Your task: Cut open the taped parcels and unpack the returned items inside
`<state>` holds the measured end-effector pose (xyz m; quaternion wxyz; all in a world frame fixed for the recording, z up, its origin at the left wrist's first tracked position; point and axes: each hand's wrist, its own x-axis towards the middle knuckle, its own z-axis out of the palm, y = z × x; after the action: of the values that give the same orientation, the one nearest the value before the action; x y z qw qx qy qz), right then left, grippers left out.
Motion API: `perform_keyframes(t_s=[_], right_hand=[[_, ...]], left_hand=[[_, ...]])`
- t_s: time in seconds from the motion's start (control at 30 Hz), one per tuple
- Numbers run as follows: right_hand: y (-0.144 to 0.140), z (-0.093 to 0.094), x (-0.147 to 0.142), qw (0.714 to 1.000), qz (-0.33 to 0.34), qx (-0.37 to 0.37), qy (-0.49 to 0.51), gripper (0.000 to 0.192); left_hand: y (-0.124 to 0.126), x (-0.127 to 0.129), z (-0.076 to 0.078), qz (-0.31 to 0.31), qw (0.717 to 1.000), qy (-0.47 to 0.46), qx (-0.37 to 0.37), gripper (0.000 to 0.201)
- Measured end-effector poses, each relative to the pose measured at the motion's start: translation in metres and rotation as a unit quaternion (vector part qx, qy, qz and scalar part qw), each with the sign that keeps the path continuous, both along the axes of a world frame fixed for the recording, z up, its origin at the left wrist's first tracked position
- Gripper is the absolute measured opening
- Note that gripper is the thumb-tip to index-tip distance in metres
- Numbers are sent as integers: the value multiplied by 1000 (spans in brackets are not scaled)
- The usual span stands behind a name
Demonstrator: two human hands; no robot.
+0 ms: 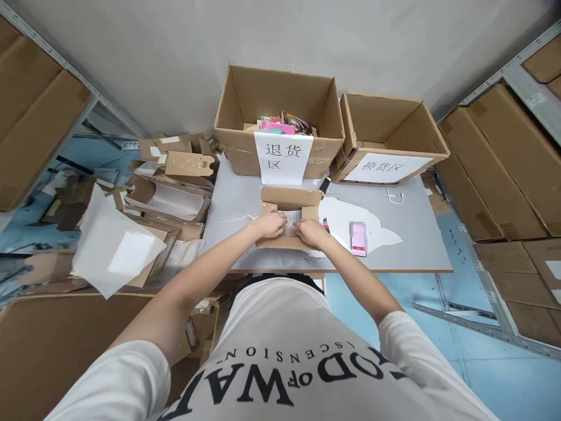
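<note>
A small open cardboard box [289, 196] sits near the table's front edge, its flaps raised. Inside it lies a white wrapping sheet [291, 220]. My left hand [270, 224] reaches over the box's left side, fingers curled and closed at the sheet's left part. Across from it, my right hand [310, 232] has its fingers bent together at the sheet's right part. Whatever lies under the sheet is hidden. Just right of the box are a red-and-black cutter [325, 224] and a yellow-and-black tool [325, 186], partly hidden by the box.
Behind stands a large carton [239, 153] holding colourful packages, beside another open carton [392, 166]; both carry paper signs. A pink phone-like item [358, 238] lies on white paper [342, 211] on the grey table [416, 234]. Discarded boxes [188, 165] crowd the left; shelved cartons [504, 158] line the right.
</note>
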<state>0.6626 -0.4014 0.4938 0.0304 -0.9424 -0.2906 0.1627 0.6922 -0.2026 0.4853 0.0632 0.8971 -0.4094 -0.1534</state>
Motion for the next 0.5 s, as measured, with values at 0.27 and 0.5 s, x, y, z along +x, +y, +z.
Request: perform_keyframes(t_s=[0.27,0.5], right_hand=[[33,-25,29,988,53,-136,57,23],[22,-38,23,991,-8,-112,-75,26]], left_hand=[[-33,5,-26,3,991,-2,131,27],[-35,-9,-32,130,982,-82,106,44]])
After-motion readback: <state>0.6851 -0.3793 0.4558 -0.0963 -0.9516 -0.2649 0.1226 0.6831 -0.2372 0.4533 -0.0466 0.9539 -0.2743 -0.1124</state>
